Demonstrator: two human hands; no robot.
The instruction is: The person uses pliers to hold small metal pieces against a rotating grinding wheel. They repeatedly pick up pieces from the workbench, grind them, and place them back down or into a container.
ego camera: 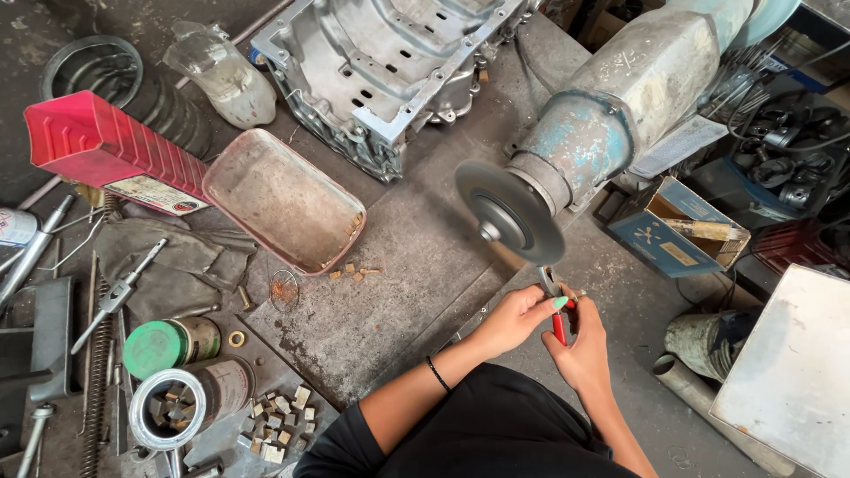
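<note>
- Both hands were clamped on the red-handled pliers (554,305), held up at six o'clock of the grinding wheel (510,212), so the jaws met its edge.
- The left hand (516,319) had its fingers curled narrow around the grip.
- The right hand (580,347) wrapped the handles from below, steadying.
- A rusty tray (283,200) lay off at nine o'clock.

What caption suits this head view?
Both hands, left hand and right hand, hold red-handled pliers beneath a grey grinding disc.
</note>
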